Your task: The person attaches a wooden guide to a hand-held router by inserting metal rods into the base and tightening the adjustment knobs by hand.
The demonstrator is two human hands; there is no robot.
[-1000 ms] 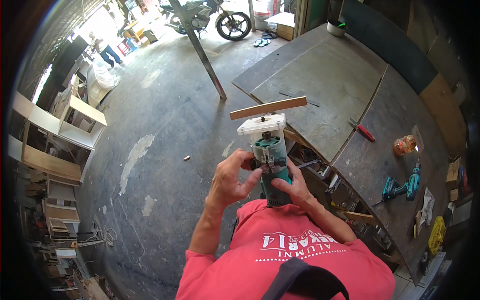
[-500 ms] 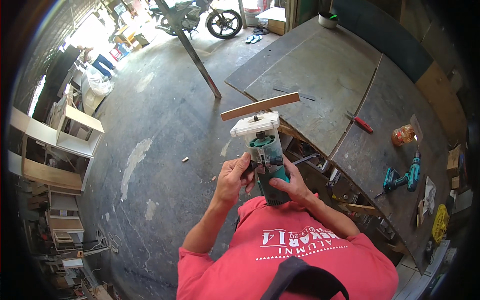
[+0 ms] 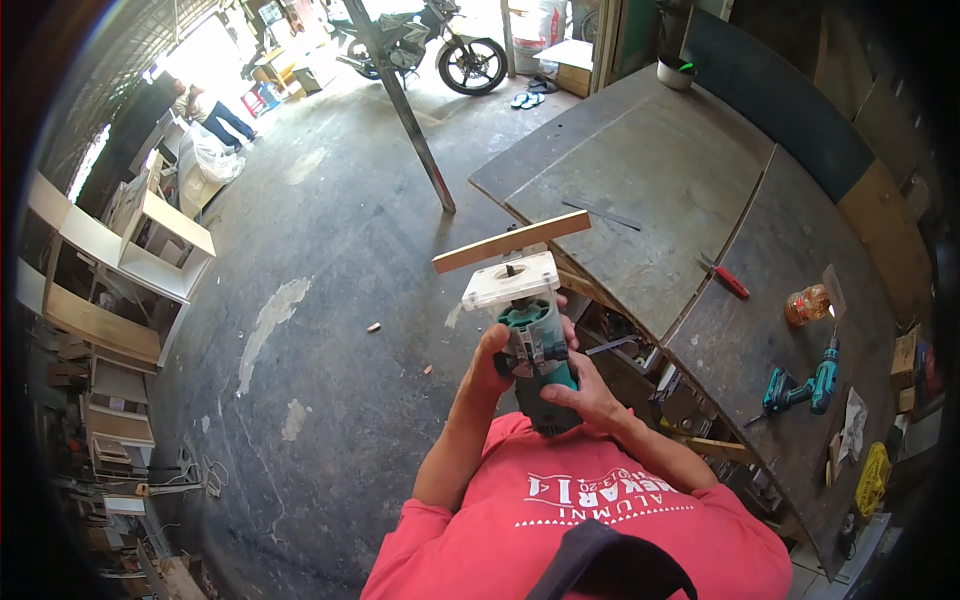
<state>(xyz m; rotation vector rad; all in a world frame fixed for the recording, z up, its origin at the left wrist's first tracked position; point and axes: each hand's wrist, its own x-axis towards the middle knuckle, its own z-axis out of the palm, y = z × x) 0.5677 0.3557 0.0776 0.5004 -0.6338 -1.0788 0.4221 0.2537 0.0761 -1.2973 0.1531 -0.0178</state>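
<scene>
A teal trim router (image 3: 550, 385) with a clear base is held upright in front of my chest, its flat base plate (image 3: 512, 280) facing up and the bit poking through the opening. A narrow wooden strip (image 3: 515, 242) runs along the far side of the base plate. My left hand (image 3: 484, 365) grips the router's left side, thumb up beside the clear housing, with its other fingers mostly hidden behind. My right hand (image 3: 590, 395) is wrapped round the motor body from the right, its thumb lying across the front.
To the right stands a large workbench (image 3: 640, 160) bearing a teal cordless drill (image 3: 805, 383), a red-handled tool (image 3: 730, 282), a jar (image 3: 806, 305) and a thin dark strip (image 3: 600, 215). A slanted post (image 3: 405, 110), a motorcycle (image 3: 470, 65) and another person (image 3: 215, 115) are farther off. White cabinets (image 3: 165, 245) line the left.
My left hand has shifted its grip, moving inward and turning so its fingers go behind the router. The router sits slightly lower in the view. My right hand keeps its hold.
</scene>
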